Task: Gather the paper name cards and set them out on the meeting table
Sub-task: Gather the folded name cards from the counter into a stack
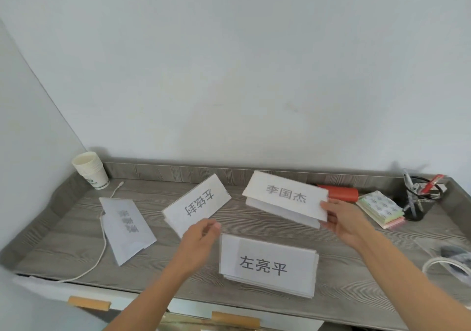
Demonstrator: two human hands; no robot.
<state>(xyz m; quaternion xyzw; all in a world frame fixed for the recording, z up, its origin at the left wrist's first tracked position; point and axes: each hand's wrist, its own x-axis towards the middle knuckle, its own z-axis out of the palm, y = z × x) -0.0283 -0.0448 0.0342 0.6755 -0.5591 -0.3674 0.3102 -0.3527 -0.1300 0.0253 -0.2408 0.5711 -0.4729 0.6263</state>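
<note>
Several folded white paper name cards with black characters are on a grey wood-grain cabinet top [76, 228]. My right hand [341, 218] grips the right end of one card [283, 195], lifted slightly at the back right. My left hand [201, 239] pinches the near edge of a tilted card [196, 203] in the middle. Another card [267, 264] lies near the front edge between my forearms. A fourth card [127, 228] lies flat to the left, its print faint.
A stack of paper cups [90, 168] stands in the back left corner. A white cable [102, 244] runs past the left card. At the right are a red object [339, 193], sticky notes [379, 208], a black mesh pen holder [418, 198] and a tape roll [446, 267].
</note>
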